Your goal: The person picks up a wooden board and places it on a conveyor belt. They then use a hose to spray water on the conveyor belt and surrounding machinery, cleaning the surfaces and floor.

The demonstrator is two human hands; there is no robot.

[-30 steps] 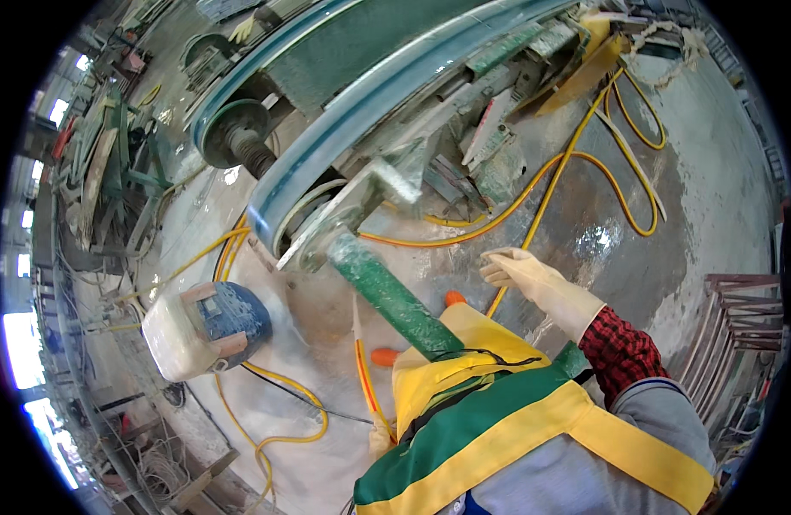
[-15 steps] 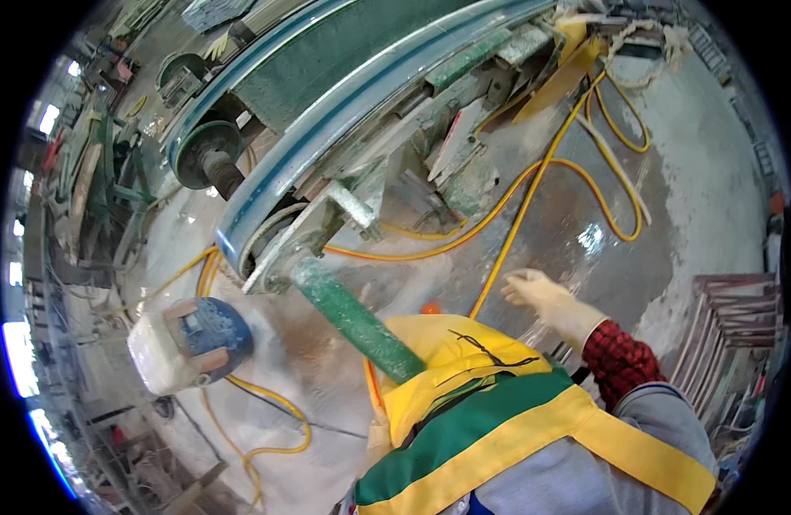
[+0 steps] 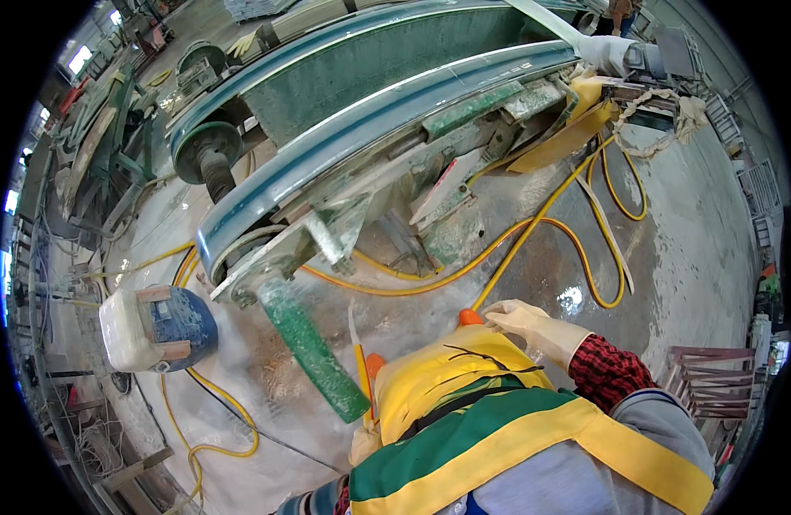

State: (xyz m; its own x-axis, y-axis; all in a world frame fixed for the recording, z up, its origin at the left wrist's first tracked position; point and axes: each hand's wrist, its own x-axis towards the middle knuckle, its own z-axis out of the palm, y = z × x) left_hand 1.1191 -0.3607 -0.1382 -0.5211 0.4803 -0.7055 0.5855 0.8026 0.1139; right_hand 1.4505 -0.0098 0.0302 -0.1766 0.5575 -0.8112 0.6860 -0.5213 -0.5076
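My left hand (image 3: 363,445), in a cream glove, is low beside my apron, partly hidden. It is closed round a yellow hose (image 3: 363,386) with an orange stripe, which points up and away. A pale tapered streak extends from the hose end; whether it is a nozzle or water I cannot tell. Right beside that hand stands a thick green tube (image 3: 316,354) joined to the machine frame. My right hand (image 3: 537,329), also gloved, hovers by the right side of the yellow apron (image 3: 451,365). Its fingers are loosely stretched leftward and it holds nothing.
A long machine with blue curved rails (image 3: 369,103) fills the far side. Yellow hose loops (image 3: 584,249) lie across the wet floor. A blue and white plastic jug (image 3: 185,329) is at left, metal racks (image 3: 713,382) at right. Orange boot toes (image 3: 470,318) show beneath the apron.
My right hand has come left and down, closer to the apron. My left hand and its hose now show more, and the view has shifted, revealing more of the machine's far end.
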